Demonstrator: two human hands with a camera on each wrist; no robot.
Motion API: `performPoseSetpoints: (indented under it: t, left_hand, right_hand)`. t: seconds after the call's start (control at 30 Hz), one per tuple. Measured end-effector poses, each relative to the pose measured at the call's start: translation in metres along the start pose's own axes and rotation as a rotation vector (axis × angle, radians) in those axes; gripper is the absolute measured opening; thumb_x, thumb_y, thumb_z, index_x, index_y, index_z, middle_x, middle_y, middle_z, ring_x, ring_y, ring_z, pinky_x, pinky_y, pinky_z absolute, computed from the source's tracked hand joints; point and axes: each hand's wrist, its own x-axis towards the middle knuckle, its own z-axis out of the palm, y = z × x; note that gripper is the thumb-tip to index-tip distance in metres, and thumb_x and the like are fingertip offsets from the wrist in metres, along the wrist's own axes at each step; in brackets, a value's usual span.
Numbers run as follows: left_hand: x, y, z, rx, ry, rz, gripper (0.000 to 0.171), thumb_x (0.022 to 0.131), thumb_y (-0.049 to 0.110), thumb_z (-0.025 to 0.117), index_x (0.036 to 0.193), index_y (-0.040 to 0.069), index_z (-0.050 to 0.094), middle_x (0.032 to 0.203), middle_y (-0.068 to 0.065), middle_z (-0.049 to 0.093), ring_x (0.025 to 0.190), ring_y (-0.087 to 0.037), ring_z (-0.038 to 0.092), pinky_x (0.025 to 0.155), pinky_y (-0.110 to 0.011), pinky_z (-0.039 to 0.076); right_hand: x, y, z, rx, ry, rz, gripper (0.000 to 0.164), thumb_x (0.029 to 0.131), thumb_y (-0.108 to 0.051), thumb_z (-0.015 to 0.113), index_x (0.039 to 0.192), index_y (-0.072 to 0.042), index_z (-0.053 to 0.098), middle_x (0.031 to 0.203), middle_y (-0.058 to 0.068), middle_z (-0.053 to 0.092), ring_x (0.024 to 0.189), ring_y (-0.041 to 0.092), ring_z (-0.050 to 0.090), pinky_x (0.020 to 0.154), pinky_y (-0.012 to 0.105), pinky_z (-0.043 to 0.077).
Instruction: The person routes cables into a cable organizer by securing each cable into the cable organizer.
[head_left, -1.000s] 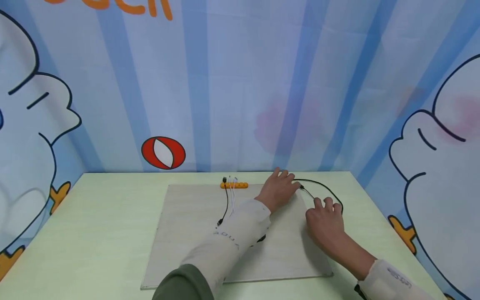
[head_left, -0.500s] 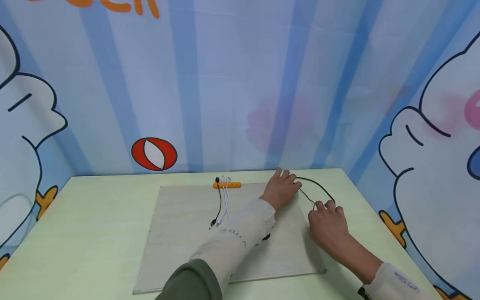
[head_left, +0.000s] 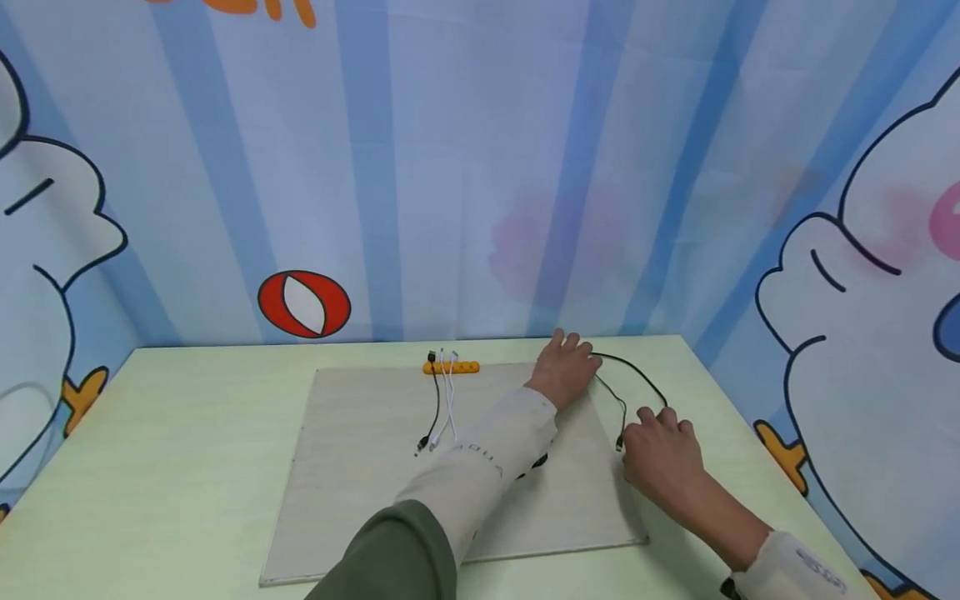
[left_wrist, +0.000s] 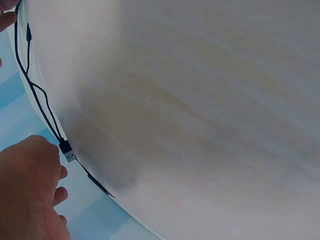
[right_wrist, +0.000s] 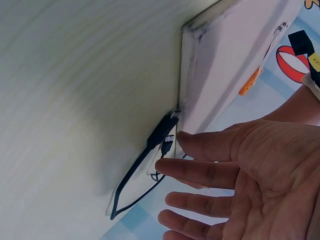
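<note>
Right hand [right_wrist: 270,185], right of centre in the head view: thumb and fingers spread apart. Left hand [head_left: 562,367], upper right: whether anything is pinched cannot be told. Black cable [head_left: 633,366]: arched between both hands, its small plug [right_wrist: 167,145] seen just beside the right thumb. Grey board [head_left: 375,500], centre: laid on a pale table [head_left: 187,458]. Orange holder [head_left: 468,367], upper centre: hung with black and white cords [head_left: 450,400].

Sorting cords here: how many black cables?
3: a short black cable at the orange cable clip; a thick black cable and thin black cable near the right hand. Others may be hidden.
</note>
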Motion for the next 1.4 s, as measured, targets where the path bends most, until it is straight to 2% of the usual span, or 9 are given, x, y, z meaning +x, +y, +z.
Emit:
performPoseSetpoints:
  t: [0.23,0.4,0.53,0.63,0.8,0.93,1.13,1.3,1.4]
  left_hand:
    - [0.006,0.001,0.009,0.007,-0.016,-0.032,0.041,0.117,0.022,0.062,0.151,0.043,0.067,0.148,0.015,0.07,0.143,-0.015,0.058,0.131,-0.043,0.035]
    - [0.008,0.006,0.006,-0.009,-0.053,-0.035,0.044,0.117,0.022,0.062,0.155,0.044,0.064,0.152,0.013,0.068,0.146,-0.015,0.057,0.134,-0.045,0.032]
    - [0.01,0.01,0.003,-0.016,-0.085,-0.036,0.047,0.119,0.023,0.058,0.159,0.046,0.059,0.155,0.014,0.066,0.15,-0.015,0.054,0.136,-0.044,0.03]
    - [0.01,0.012,0.001,-0.042,-0.065,-0.029,0.045,0.119,0.023,0.057,0.157,0.047,0.062,0.153,0.014,0.068,0.148,-0.016,0.056,0.136,-0.044,0.031]
    - [0.01,0.015,0.003,-0.106,-0.023,-0.044,0.039,0.12,0.022,0.056,0.146,0.045,0.071,0.142,0.013,0.074,0.137,-0.016,0.061,0.132,-0.043,0.034]
    - [0.01,0.017,0.004,-0.098,0.023,-0.038,0.035,0.119,0.02,0.058,0.143,0.042,0.072,0.135,0.014,0.077,0.132,-0.015,0.064,0.129,-0.041,0.037]
    - [0.005,0.014,0.002,-0.069,0.087,0.001,0.037,0.119,0.019,0.058,0.15,0.038,0.067,0.136,0.013,0.078,0.132,-0.015,0.066,0.125,-0.04,0.04]
    - [0.003,0.008,0.003,-0.052,0.117,0.004,0.034,0.119,0.019,0.057,0.144,0.038,0.071,0.134,0.012,0.078,0.131,-0.015,0.065,0.122,-0.039,0.04]
    - [0.002,0.003,0.003,-0.048,0.126,0.016,0.032,0.12,0.02,0.055,0.14,0.037,0.074,0.133,0.011,0.078,0.13,-0.015,0.065,0.119,-0.039,0.041]
  right_hand:
    - [0.012,-0.002,0.003,0.019,-0.022,0.021,0.023,0.102,-0.013,0.075,0.079,-0.009,0.073,0.092,0.015,0.063,0.085,0.036,0.054,0.075,0.05,0.049]
    - [0.019,-0.002,0.007,0.032,-0.062,0.063,0.027,0.103,-0.024,0.08,0.083,-0.007,0.075,0.099,0.018,0.065,0.087,0.037,0.055,0.079,0.054,0.053]
    - [0.023,0.0,0.01,0.053,-0.074,0.067,0.027,0.103,-0.024,0.079,0.083,-0.007,0.075,0.102,0.019,0.066,0.09,0.038,0.057,0.081,0.057,0.055]
    - [0.025,0.003,0.011,0.069,-0.08,0.066,0.025,0.103,-0.021,0.078,0.083,-0.006,0.075,0.104,0.02,0.067,0.091,0.039,0.058,0.082,0.058,0.056]
    - [0.027,0.006,0.013,0.09,-0.066,0.037,0.018,0.101,-0.005,0.07,0.083,-0.003,0.073,0.1,0.02,0.067,0.088,0.039,0.058,0.077,0.058,0.057]
    - [0.027,0.006,0.014,0.088,-0.041,0.019,0.019,0.098,0.002,0.066,0.079,-0.003,0.07,0.094,0.02,0.066,0.084,0.039,0.058,0.072,0.056,0.056]
    - [0.027,0.009,0.012,0.108,-0.047,0.073,0.023,0.096,-0.001,0.065,0.073,-0.007,0.064,0.092,0.021,0.063,0.085,0.04,0.056,0.077,0.057,0.053]
    - [0.026,0.013,0.009,0.109,-0.08,0.14,0.028,0.1,-0.012,0.063,0.072,-0.008,0.064,0.093,0.021,0.06,0.088,0.042,0.054,0.086,0.062,0.052]
    - [0.024,0.014,0.008,0.099,-0.075,0.144,0.032,0.103,-0.014,0.063,0.071,-0.009,0.062,0.091,0.021,0.059,0.087,0.041,0.052,0.086,0.061,0.051]
